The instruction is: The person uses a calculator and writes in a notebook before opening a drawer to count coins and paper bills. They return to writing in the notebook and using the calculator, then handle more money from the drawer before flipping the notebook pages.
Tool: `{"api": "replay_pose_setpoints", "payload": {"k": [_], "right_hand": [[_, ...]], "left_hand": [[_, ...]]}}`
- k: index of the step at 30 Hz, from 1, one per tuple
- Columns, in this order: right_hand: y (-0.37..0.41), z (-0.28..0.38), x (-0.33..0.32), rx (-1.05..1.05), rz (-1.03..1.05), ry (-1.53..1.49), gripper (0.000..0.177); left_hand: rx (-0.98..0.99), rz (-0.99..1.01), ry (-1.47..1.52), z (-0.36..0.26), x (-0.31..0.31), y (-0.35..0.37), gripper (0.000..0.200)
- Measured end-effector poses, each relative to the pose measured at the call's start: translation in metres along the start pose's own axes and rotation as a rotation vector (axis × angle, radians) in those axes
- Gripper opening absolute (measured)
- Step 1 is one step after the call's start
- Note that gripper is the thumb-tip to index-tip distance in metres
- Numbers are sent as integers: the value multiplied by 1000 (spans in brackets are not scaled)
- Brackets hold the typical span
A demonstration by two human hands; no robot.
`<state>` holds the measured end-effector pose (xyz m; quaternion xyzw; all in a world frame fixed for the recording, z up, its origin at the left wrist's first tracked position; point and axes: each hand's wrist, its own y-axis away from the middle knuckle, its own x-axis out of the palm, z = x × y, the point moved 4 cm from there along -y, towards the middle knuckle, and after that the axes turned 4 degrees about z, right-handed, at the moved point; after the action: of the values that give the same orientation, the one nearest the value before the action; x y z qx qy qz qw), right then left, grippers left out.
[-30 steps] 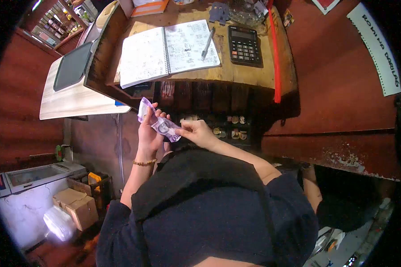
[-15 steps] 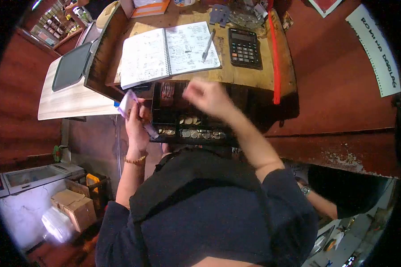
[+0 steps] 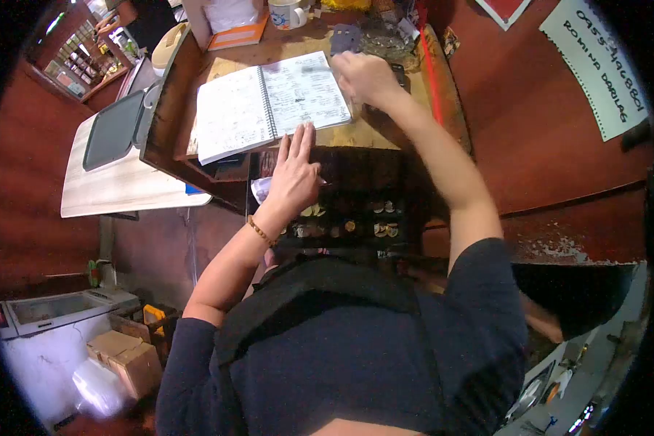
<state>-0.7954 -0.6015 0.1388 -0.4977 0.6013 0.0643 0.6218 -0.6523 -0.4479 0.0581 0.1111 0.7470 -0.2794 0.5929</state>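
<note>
My left hand reaches over the cash drawer, its fingers stretched out and touching the lower edge of a spiral notebook. A purplish banknote shows beside and partly beneath this palm; whether the hand grips it is hidden. Handwriting fills the open notebook's pages. At the notebook's upper right edge is my right hand, with curled fingers; what they hold, if anything, cannot be made out. Coins lie in the drawer's front compartments. Behind the right hand, the calculator is mostly covered.
A mug and an orange booklet are at the back of the wooden desk. A red strip runs along its right side. To the left, a grey tray rests on a pale tabletop.
My left hand has moved right and up from beside the drawer to the notebook's edge. My right hand has left the drawer for the notebook's upper right, where the pen no longer shows.
</note>
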Motion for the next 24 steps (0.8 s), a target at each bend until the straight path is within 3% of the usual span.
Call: {"api": "replay_pose_setpoints", "payload": {"k": [1, 3, 4, 5, 7, 9, 11, 13, 18, 20, 24], "right_hand": [[9, 7, -9, 3, 3, 8, 12], [32, -8, -20, 561, -119, -601, 14], [43, -7, -13, 475, -252, -615, 11], [53, -6, 0, 478, -252, -613, 11], [69, 7, 21, 686, -225, -1551, 8], [78, 20, 23, 693, -234, -1508, 13], [89, 19, 31, 761, -176, -1456, 10], [93, 19, 27, 794, -179, -1387, 10], [88, 25, 26, 803, -92, -1242, 11], [86, 27, 30, 686, -94, -1204, 12], [90, 22, 27, 756, -121, -985, 13]], "left_hand": [[15, -30, -11, 0, -2, -1, 19], [9, 9, 38, -1, -4, -1, 20], [1, 24, 47, -1, -5, 0, 20], [-7, 40, 54, -1, -5, 0, 19], [3, -23, 24, 1, 5, 0, 20], [13, -92, -4, -1, 3, -2, 21], [-46, 71, 90, -6, -8, -2, 26], [-57, 67, 82, -6, -5, -2, 32], [-50, 47, 88, -8, -10, -1, 31], [-40, 11, 63, -4, -3, -1, 28], [-7, -51, 76, -5, -7, -1, 20]]}}
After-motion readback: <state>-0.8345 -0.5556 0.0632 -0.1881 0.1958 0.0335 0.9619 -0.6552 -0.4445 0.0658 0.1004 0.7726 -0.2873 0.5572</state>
